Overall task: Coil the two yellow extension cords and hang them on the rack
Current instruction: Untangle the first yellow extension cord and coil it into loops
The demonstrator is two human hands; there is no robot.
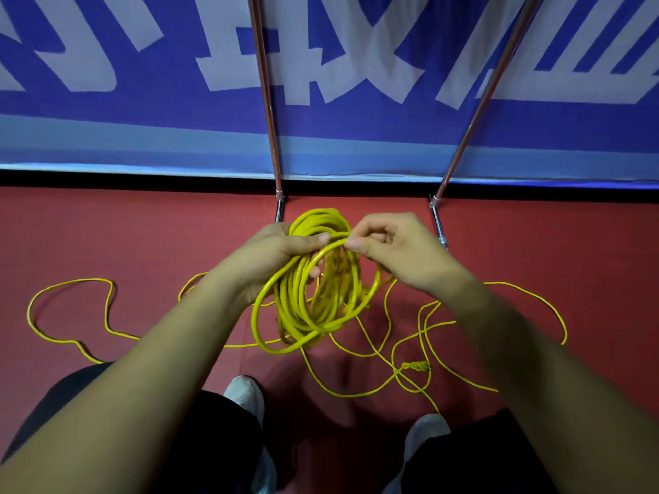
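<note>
Left hand [281,251]: curled around a coil of yellow extension cord [296,301], thumb across the top, fingers through the loops.
Right hand [399,247]: thumb and forefinger pinch one strand at the top of the coil, other fingers bent.
Coil: held in the air above the red floor [107,226], in front of the rack poles [264,94].
Loose cord [82,279]: sprawls over the floor on both sides, tangled at the right around a plug [415,366].
Background: blue banner [142,119] with pale lettering.

Yellow cord [303,297], red floor [107,237], blue-and-white banner [142,101].
</note>
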